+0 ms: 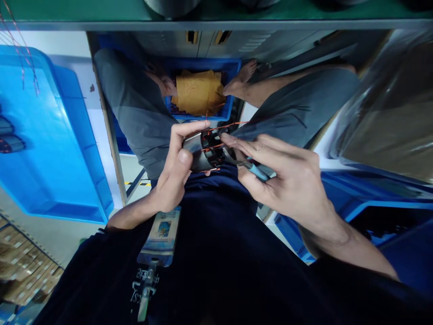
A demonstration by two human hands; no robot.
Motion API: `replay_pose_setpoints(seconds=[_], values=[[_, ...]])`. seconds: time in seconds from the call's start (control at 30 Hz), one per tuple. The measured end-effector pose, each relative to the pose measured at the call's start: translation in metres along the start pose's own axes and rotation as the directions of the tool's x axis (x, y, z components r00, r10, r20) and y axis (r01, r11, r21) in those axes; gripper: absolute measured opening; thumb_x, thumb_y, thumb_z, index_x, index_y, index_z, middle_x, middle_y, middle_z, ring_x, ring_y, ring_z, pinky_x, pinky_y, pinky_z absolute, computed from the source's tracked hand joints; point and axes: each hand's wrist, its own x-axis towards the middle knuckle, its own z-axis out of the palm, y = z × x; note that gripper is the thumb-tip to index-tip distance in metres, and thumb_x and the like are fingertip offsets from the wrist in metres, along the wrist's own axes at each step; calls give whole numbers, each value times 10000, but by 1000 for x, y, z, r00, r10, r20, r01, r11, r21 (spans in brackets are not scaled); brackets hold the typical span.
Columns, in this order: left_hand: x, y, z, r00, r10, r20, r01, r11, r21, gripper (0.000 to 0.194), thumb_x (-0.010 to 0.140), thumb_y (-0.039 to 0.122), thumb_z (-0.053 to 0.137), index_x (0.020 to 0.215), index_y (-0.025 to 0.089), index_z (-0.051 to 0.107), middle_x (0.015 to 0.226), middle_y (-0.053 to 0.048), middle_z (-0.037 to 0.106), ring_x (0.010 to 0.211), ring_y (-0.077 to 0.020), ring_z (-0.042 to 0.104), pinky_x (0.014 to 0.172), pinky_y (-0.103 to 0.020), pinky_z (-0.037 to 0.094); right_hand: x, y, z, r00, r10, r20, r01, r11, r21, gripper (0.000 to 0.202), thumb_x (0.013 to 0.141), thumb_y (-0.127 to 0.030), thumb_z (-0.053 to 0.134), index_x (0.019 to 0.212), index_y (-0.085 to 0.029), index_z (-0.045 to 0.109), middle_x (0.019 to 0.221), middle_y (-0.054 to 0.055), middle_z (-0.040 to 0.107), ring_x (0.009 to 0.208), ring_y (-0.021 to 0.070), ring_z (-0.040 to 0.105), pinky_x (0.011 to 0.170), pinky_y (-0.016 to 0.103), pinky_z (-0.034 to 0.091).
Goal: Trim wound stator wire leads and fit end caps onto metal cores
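Head view: the left hand [174,174] is wrapped around a metal cylinder [196,151], its thumb lying on the shiny side and a finger stretched along the far rim. The cylinder is held tilted in the air above the person's lap, in front of the dark shirt [216,262], with its black slotted end turned towards the right hand [287,176]. Thin orange wires [241,123] run across that end and stick out past it. The right hand is closed on a tool [259,171] with a light blue handle, whose dark head is at the black end; whether the tool or the right fingertips touch it cannot be told.

A badge [165,230] hangs on the shirt just below the left hand. Between the feet, a blue bin [203,64] holds a yellow-brown sheet [199,92], with dark bits showing along the bin's edges. Beyond the knees, a metal container [172,5] stands by the near edge of the green surface [101,11]. On the left, metal parts [11,143] lie in a blue tray [77,185], well away from its near right corner. On the right is a plastic-wrapped brown stack [395,104].
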Motion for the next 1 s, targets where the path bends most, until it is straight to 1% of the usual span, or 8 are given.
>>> replay_pose_setpoints(seconds=[0.07, 0.17, 0.37, 0.6, 0.7, 0.8, 0.93, 1.0], values=[[0, 1, 5, 998, -58, -10, 56, 986, -155, 364, 1252, 617, 533, 1546, 469, 688, 1363, -35, 708, 910, -227, 761, 702, -422, 705, 0, -1, 0, 1000, -11, 26, 13, 998, -60, 685, 1086, -141, 714, 1739, -346, 725, 1133, 59, 802, 959, 250, 788, 917, 425, 744], [0, 1, 7, 997, -69, -16, 65, 983, -171, 369, 1193, 606, 685, 1532, 461, 690, 1307, -31, 683, 846, -192, 716, 702, -383, 691, -1, -2, 2, 999, -48, 22, 51, 990, -135, 697, 1071, -153, 694, 1746, -323, 704, 1105, 78, 705, 1039, 296, 738, 1019, 510, 717], [2, -13, 5, 997, 60, -45, -64, 992, -105, 508, 1137, 639, 796, 1584, 424, 685, 1402, -25, 717, 1304, -276, 778, 1116, -416, 728, 0, -4, 6, 993, -112, -26, 103, 969, -223, 645, 1081, -188, 691, 1714, -310, 694, 1200, 91, 761, 1130, 328, 778, 995, 531, 699], [0, -17, 5, 990, 116, -86, -126, 984, -127, 528, 1124, 557, 827, 1607, 391, 692, 1424, -53, 687, 1221, -269, 748, 1088, -435, 682, -1, -8, 9, 996, -82, -27, 72, 962, -263, 656, 1110, -232, 692, 1759, -320, 657, 1230, 113, 802, 1143, 342, 807, 1002, 530, 716], [0, -18, 4, 991, 124, -57, -130, 986, -105, 536, 1131, 573, 831, 1617, 403, 681, 1431, -43, 702, 1194, -260, 755, 1028, -411, 675, -1, -10, 11, 993, -95, -66, 73, 960, -271, 616, 1097, -211, 705, 1701, -333, 718, 1239, 93, 842, 1146, 325, 839, 1017, 489, 731], [1, -17, 5, 989, 146, -17, -147, 979, -139, 517, 1159, 509, 790, 1645, 377, 672, 1451, -46, 706, 1193, -236, 748, 1020, -388, 674, 0, -11, 13, 990, -124, -68, 102, 961, -255, 556, 1095, -165, 732, 1641, -261, 768, 1196, 49, 888, 1056, 253, 868, 976, 384, 749], [-1, -11, 12, 983, 157, -97, -169, 977, -128, 454, 1159, 487, 790, 1588, 378, 688, 1331, -40, 690, 1141, -230, 740, 1012, -373, 679, 2, -10, 18, 995, -71, -63, 68, 996, -48, 582, 1093, -107, 696, 1652, -245, 771, 1221, 8, 916, 988, 170, 875, 937, 266, 736], [-1, -7, 15, 985, 128, -119, -139, 986, -92, 441, 1151, 518, 804, 1557, 390, 686, 1311, -35, 688, 1143, -242, 745, 1040, -393, 688, 2, -8, 19, 995, -70, -77, 67, 997, -43, 604, 1080, -92, 687, 1656, -249, 778, 1146, 5, 903, 895, 152, 841, 915, 252, 728]])
